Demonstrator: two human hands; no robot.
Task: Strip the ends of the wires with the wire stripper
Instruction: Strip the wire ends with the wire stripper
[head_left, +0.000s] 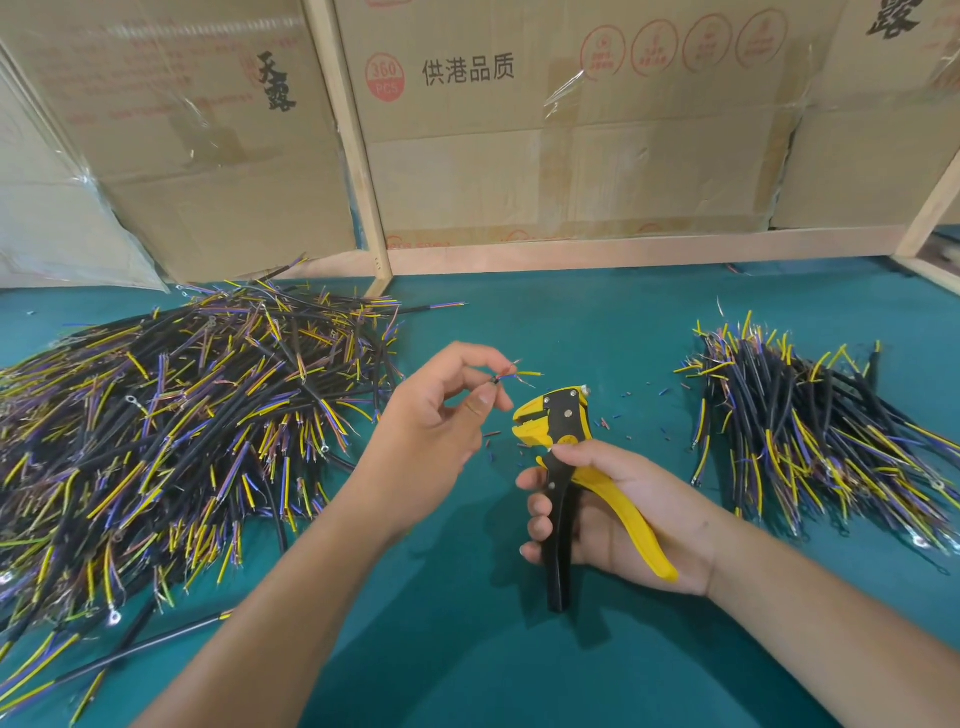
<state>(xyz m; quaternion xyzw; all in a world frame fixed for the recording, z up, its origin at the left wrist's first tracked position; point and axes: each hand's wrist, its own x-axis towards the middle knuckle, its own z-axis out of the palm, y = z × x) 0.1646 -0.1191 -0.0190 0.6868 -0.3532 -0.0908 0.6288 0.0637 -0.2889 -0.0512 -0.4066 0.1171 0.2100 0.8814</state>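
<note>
My left hand (441, 415) pinches a short black cable (511, 373) between thumb and fingers. Its yellow, blue and brown inner wires fan out to the right, just above the stripper's jaws. My right hand (613, 514) grips the yellow and black wire stripper (563, 441) by its handles, which are spread apart. The jaws point up and left, a little below and right of the wire ends.
A large heap of black cables (182, 426) covers the left of the green table (571, 332). A smaller heap (810, 431) lies at the right. Bits of stripped insulation (623, 415) are scattered near the stripper. Cardboard boxes (545, 114) and a wooden frame (623, 252) stand behind.
</note>
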